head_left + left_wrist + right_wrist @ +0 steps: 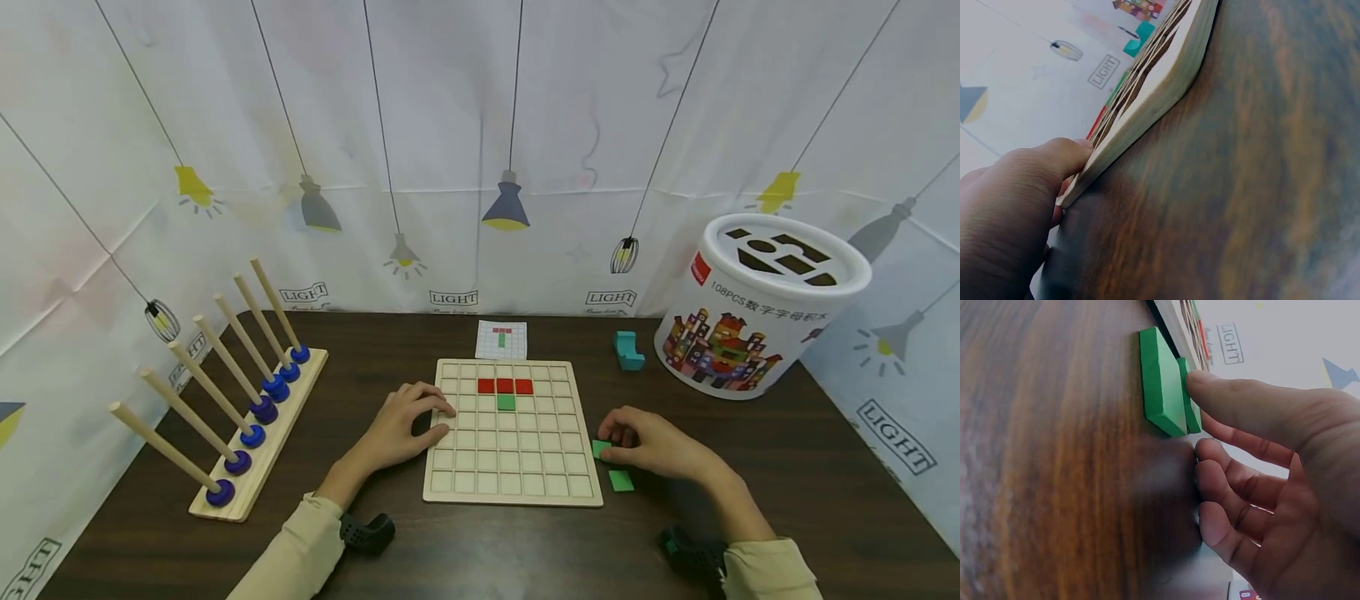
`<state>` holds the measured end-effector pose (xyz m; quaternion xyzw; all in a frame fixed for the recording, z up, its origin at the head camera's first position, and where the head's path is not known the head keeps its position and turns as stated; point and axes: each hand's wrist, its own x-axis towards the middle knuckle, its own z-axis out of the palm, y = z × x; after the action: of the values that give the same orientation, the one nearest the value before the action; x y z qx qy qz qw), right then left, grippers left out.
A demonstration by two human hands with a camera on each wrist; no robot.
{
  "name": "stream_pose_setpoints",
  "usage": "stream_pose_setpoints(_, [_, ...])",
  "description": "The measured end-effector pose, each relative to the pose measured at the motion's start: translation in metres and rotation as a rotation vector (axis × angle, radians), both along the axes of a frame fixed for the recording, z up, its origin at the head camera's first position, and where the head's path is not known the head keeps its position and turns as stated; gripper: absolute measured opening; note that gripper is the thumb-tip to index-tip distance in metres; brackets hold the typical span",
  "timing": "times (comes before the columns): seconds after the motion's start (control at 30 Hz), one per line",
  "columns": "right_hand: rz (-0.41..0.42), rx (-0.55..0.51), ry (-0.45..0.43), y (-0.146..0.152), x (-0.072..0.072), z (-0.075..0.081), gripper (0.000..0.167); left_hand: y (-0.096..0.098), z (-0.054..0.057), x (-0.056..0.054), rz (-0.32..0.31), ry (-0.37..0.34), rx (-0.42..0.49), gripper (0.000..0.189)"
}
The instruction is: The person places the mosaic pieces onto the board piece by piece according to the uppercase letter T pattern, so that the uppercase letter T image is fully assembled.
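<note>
A wooden grid board lies on the table, with three red square tiles in a row and one green tile under the middle one. My left hand rests at the board's left edge, thumb and fingertips touching the rim; in the left wrist view the thumb lies along that edge. Just right of the board, my right hand pinches a loose green square tile between thumb and index finger; the index tip is largely hidden in the right wrist view. A second loose green tile lies nearer me.
Behind the board lies a pattern card showing a red and green T. A teal block and a big white tub stand back right. At left is a wooden peg rack with blue rings. A printed curtain hangs behind the table.
</note>
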<state>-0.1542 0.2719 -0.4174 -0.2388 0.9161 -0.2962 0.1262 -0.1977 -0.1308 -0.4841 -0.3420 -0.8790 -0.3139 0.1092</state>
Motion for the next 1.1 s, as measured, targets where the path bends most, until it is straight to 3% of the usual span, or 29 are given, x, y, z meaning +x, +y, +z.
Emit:
stream_pose_setpoints(0.37, [-0.014, -0.033, -0.033, 0.004, -0.005, -0.002, 0.021, 0.000, 0.000, 0.001, -0.002, -0.006, 0.012, 0.016])
stream_pose_setpoints(0.67, [-0.036, -0.151, -0.012, 0.011, -0.007, -0.009, 0.015, 0.000, 0.000, 0.002, 0.007, -0.020, -0.008, 0.016])
stream_pose_setpoints(1.1, [-0.166, -0.214, 0.033, 0.001, -0.018, -0.013, 0.015, 0.000, 0.001, 0.003, -0.007, 0.001, 0.020, 0.016])
